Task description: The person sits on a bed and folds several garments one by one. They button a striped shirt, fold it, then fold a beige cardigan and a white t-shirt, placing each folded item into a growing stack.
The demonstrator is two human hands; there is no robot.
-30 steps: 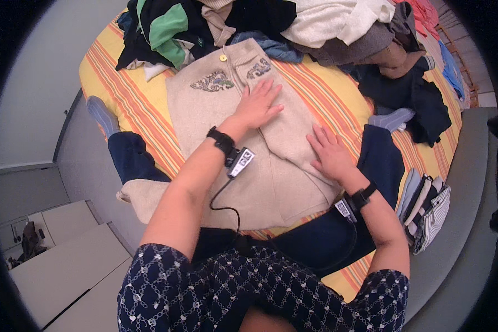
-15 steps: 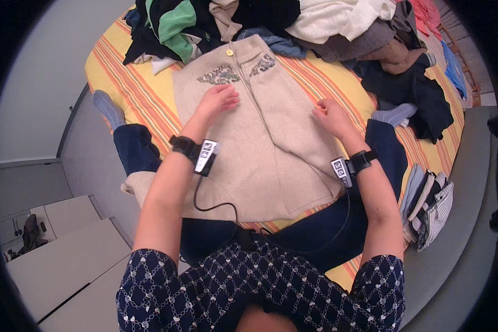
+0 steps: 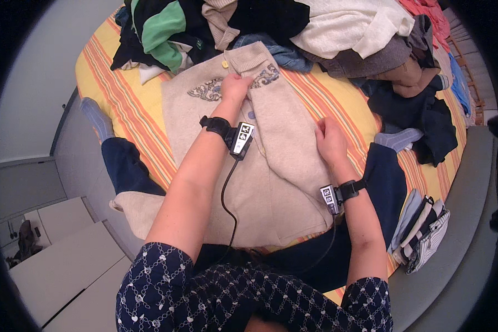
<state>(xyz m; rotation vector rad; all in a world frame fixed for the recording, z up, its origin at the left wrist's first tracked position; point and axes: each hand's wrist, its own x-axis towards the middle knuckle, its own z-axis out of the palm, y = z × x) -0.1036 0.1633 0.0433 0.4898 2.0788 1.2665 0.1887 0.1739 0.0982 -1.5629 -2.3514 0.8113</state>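
Observation:
A beige knitted cardigan with patterned patches across its upper part lies spread on the bed in front of me, between my legs. Its front edge runs down the middle, where a bluish button and a yellow button show. My left hand is closed on that front edge, between the two patterned patches. At the cardigan's right side edge is my right hand, its fingers curled together; whether they pinch any cloth is hidden.
A heap of loose clothes, with a white sweater and a green-and-black garment, covers the far side of the striped bedspread. Dark clothing lies at right. Folded clothes stand in a row near the bed's right edge.
My left hand has moved right and onto the cardigan's front edge, taking hold of it and turning it so the bluish button shows. My right hand remains by the right edge. The view has shifted slightly.

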